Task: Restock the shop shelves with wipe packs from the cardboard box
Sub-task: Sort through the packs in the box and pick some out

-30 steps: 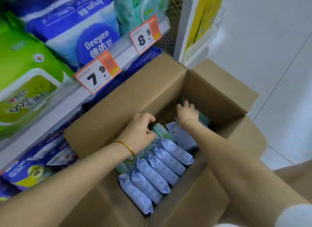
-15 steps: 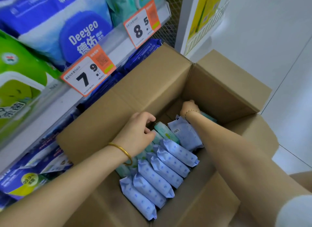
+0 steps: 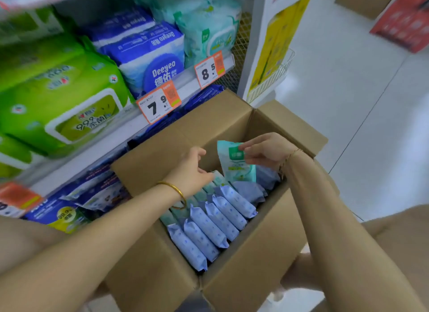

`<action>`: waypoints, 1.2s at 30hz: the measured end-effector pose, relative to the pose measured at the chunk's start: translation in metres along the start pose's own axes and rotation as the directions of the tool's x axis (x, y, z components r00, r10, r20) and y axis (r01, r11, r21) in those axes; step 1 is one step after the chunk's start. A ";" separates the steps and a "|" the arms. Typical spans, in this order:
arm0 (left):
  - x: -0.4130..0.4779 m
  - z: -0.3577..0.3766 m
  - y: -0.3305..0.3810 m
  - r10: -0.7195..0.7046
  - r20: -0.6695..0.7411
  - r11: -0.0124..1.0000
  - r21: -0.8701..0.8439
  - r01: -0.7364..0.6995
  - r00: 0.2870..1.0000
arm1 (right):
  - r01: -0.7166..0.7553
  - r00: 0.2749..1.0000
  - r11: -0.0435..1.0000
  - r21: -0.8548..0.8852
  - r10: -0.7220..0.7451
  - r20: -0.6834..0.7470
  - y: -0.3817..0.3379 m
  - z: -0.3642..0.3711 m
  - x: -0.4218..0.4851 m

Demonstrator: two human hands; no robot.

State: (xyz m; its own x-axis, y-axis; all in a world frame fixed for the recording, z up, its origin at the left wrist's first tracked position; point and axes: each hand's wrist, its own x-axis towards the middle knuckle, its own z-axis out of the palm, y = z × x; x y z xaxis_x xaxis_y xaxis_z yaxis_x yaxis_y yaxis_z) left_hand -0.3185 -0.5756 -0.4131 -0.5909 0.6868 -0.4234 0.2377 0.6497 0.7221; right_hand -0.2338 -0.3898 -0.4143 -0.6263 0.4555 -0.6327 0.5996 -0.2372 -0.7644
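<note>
Teal wipe pack [image 3: 236,163]: held upright above the far end of the cardboard box [image 3: 243,272], pinched at its top by the right hand [image 3: 267,150]. Left hand [image 3: 192,172]: loosely curled, holding nothing, fingertips at the teal packs along the box's left side. Blue wipe packs [image 3: 209,228]: full row on edge in the box. Shelves [image 3: 92,149]: already well stocked. Progress, as judged: early; nearly all box stock remains.
</note>
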 end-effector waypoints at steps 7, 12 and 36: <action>-0.048 -0.023 -0.020 -0.008 -0.231 0.981 -0.191 -0.037 0.973 | -0.004 0.925 0.960 0.279 -0.103 0.366 -0.034 0.057 -0.066; -0.071 -0.060 -0.029 0.042 -0.319 0.959 -0.254 -0.128 0.947 | 0.144 0.899 0.924 0.355 -0.272 0.343 -0.050 0.081 -0.082; -0.242 -0.302 0.016 0.131 -0.846 0.840 -0.182 -0.511 0.517 | 0.819 0.441 0.529 0.223 -0.829 0.344 -0.246 0.287 -0.191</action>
State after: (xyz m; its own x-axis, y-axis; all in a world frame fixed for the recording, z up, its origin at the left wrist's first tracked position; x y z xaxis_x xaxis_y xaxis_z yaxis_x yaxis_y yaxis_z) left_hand -0.4052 -0.8301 -0.1341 -0.9265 0.1638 0.3386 0.3612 0.1356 0.9226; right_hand -0.4046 -0.6648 -0.1407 -0.9447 0.1027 0.3114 -0.3070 0.0560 -0.9500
